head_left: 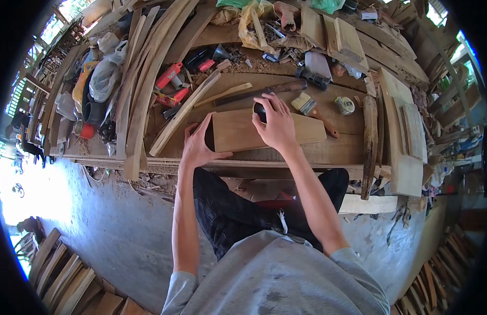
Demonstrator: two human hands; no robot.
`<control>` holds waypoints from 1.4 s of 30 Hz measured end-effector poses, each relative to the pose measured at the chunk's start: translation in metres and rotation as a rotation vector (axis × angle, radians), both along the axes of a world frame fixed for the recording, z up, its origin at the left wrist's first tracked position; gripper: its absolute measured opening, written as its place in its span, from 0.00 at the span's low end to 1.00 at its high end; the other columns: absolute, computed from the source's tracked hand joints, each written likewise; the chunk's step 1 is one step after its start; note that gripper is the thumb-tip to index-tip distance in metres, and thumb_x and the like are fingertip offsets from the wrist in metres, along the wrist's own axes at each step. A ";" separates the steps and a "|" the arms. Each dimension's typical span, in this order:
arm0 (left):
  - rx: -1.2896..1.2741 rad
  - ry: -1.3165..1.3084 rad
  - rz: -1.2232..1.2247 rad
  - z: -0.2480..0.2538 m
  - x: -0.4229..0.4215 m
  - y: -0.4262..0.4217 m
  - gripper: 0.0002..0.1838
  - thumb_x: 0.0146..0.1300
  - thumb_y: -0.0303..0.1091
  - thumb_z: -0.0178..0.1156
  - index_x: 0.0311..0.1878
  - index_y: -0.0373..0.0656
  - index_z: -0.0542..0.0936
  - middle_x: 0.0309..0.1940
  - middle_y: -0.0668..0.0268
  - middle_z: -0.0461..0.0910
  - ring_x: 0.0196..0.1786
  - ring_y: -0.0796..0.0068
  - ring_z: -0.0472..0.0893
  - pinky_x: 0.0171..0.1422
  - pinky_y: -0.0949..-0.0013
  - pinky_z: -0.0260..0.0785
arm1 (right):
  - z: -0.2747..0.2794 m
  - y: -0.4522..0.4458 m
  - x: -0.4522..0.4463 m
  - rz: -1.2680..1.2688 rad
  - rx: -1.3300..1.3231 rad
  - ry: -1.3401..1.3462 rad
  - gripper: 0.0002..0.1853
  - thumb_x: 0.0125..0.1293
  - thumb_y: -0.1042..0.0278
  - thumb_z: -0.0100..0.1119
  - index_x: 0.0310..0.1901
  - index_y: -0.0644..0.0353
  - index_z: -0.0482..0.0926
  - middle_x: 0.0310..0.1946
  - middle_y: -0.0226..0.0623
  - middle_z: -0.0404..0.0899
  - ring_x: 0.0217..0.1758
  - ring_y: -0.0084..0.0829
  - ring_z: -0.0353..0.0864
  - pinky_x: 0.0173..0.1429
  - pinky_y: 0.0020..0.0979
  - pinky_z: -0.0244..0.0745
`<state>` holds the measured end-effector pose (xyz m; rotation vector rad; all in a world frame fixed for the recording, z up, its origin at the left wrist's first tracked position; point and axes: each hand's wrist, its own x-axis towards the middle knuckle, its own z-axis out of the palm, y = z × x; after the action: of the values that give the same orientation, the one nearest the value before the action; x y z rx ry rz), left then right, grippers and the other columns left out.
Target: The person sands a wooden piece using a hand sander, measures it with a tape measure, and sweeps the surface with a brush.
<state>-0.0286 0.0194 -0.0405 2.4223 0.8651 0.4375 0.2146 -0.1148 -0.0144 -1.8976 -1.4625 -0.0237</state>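
A light wooden block (235,131) lies across the front of the workbench (343,149). My left hand (199,144) grips its left end, with the thumb along the near edge and the fingers at the far corner. On top of the block, my right hand (277,122) is curled round a dark round object (260,111), mostly hidden by the fingers. A paintbrush (304,103) lies just beyond the block's right part. Behind the block is a long dark tool (254,93), perhaps a file.
Left of the block, a wood strip (185,113) slants near red-handled tools (173,98). A tape measure (344,105) sits at the right, beside a rough upright stick (369,147). Long boards (143,79) and stacked planks (406,131) flank the bench.
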 end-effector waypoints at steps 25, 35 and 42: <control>-0.053 0.073 0.030 -0.019 -0.001 0.010 0.69 0.45 0.46 0.86 0.91 0.50 0.59 0.73 0.54 0.84 0.81 0.52 0.76 0.91 0.47 0.51 | -0.001 -0.004 -0.118 0.116 0.180 0.012 0.25 0.66 0.67 0.69 0.65 0.56 0.81 0.68 0.46 0.80 0.79 0.55 0.74 0.83 0.55 0.69; -0.012 -0.018 -0.031 0.005 0.000 -0.003 0.76 0.35 0.59 0.92 0.89 0.48 0.61 0.73 0.53 0.83 0.79 0.52 0.78 0.90 0.46 0.51 | 0.002 -0.076 -0.002 -0.215 0.093 -0.099 0.26 0.65 0.67 0.70 0.66 0.53 0.82 0.67 0.46 0.80 0.74 0.57 0.77 0.76 0.57 0.74; 0.017 -0.015 -0.022 0.007 0.002 -0.004 0.75 0.37 0.60 0.91 0.89 0.47 0.61 0.74 0.52 0.83 0.79 0.52 0.79 0.91 0.47 0.50 | 0.000 -0.090 0.036 -0.368 0.052 -0.229 0.24 0.71 0.67 0.67 0.67 0.55 0.80 0.68 0.48 0.79 0.76 0.57 0.75 0.80 0.56 0.69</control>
<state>-0.0267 0.0157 -0.0335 2.4391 0.8309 0.4559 0.2502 -0.2049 -0.0145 -2.1503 -1.2204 -0.4595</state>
